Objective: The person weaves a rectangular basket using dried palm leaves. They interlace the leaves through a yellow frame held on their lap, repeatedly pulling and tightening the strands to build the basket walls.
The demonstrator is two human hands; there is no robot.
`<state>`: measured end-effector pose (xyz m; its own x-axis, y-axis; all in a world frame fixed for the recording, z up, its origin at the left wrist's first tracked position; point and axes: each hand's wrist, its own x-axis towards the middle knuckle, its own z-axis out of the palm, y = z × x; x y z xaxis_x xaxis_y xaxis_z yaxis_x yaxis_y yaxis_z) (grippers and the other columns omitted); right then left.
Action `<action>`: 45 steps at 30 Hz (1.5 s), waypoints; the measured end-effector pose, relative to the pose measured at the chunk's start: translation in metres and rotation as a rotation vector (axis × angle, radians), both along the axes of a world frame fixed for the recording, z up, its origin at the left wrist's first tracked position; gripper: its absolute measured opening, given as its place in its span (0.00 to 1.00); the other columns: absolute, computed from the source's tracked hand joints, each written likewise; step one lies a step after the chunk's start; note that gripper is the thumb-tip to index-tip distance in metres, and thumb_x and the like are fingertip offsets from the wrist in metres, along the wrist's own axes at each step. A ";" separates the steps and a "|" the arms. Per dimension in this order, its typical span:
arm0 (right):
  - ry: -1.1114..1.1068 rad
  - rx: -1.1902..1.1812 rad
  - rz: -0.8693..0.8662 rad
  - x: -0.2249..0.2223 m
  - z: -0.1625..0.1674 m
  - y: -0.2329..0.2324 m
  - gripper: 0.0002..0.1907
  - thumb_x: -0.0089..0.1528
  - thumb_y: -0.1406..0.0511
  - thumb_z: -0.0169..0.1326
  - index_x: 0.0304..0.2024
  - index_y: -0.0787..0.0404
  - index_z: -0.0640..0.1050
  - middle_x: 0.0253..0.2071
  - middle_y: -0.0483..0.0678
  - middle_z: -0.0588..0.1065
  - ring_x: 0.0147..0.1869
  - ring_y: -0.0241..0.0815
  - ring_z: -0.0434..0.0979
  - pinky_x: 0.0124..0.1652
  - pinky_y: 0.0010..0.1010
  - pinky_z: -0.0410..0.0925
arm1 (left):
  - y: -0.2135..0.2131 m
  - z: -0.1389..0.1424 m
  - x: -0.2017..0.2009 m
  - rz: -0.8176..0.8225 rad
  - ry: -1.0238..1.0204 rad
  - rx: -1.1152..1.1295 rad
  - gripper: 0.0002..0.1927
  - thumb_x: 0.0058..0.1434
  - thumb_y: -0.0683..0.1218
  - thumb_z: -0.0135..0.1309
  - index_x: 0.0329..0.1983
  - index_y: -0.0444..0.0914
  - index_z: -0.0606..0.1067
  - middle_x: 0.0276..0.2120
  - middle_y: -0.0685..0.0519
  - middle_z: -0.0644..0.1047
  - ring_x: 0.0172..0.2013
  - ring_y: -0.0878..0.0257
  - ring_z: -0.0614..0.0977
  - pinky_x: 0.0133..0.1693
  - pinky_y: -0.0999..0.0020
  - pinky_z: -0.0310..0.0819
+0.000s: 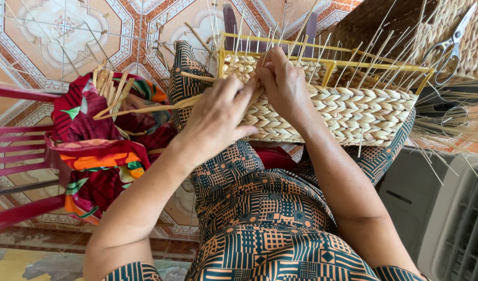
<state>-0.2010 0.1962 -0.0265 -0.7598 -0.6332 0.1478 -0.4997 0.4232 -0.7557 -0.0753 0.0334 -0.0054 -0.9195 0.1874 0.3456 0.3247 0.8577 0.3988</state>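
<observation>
A half-woven straw basket (353,112) rests across my lap, built on a yellow metal frame (330,65) with thin upright stakes sticking out. My left hand (218,117) presses on the basket's left end and pinches a flat straw strand (145,108) that trails off to the left. My right hand (285,83) grips the braided weave at the top edge, fingers curled around the strand between the stakes. Both hands touch each other at the basket's corner.
A colourful cloth bundle with loose straw strands (101,145) lies on a red plastic chair (15,140) at left. Scissors (449,44) sit on a finished woven basket (405,26) at top right. A grey fan housing (447,218) stands at lower right. Patterned floor tiles lie beyond.
</observation>
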 end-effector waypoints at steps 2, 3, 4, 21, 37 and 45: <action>-0.009 0.011 0.002 0.000 -0.002 0.003 0.05 0.71 0.70 0.51 0.41 0.67 0.73 0.29 0.51 0.80 0.30 0.39 0.83 0.26 0.28 0.75 | 0.001 0.001 0.002 0.022 -0.114 -0.032 0.29 0.55 0.43 0.58 0.61 0.30 0.73 0.42 0.42 0.73 0.39 0.56 0.78 0.43 0.64 0.79; -0.038 0.038 -0.016 0.000 -0.001 0.004 0.05 0.72 0.70 0.51 0.42 0.67 0.74 0.30 0.51 0.80 0.29 0.39 0.83 0.25 0.27 0.75 | -0.003 0.001 0.002 0.030 -0.166 -0.050 0.25 0.59 0.35 0.56 0.62 0.32 0.72 0.43 0.41 0.75 0.37 0.56 0.80 0.40 0.66 0.81; -0.067 0.065 -0.036 0.002 0.001 0.005 0.06 0.72 0.69 0.50 0.42 0.67 0.75 0.30 0.50 0.80 0.28 0.38 0.83 0.24 0.25 0.75 | -0.008 0.001 0.000 0.002 -0.232 0.039 0.22 0.62 0.35 0.54 0.61 0.33 0.73 0.44 0.41 0.76 0.35 0.58 0.81 0.35 0.68 0.81; 0.266 -0.043 0.055 0.026 -0.007 -0.011 0.04 0.68 0.72 0.55 0.44 0.65 0.72 0.35 0.51 0.78 0.36 0.43 0.81 0.36 0.35 0.74 | -0.015 0.021 -0.017 0.222 -0.134 0.076 0.13 0.69 0.50 0.56 0.35 0.37 0.82 0.28 0.50 0.80 0.27 0.62 0.80 0.30 0.65 0.77; 0.120 0.004 0.026 0.031 -0.016 -0.007 0.07 0.71 0.72 0.53 0.37 0.62 0.80 0.30 0.47 0.81 0.31 0.34 0.82 0.29 0.26 0.77 | -0.007 -0.004 0.011 0.081 -0.058 0.900 0.15 0.75 0.47 0.47 0.58 0.35 0.75 0.45 0.48 0.84 0.40 0.64 0.88 0.38 0.73 0.87; -0.067 -0.093 0.030 0.044 -0.001 -0.002 0.06 0.70 0.72 0.54 0.47 0.63 0.70 0.33 0.50 0.79 0.33 0.40 0.81 0.31 0.31 0.74 | -0.034 0.005 0.029 0.364 -0.327 -0.046 0.11 0.72 0.50 0.58 0.46 0.37 0.76 0.36 0.50 0.80 0.33 0.58 0.75 0.42 0.60 0.71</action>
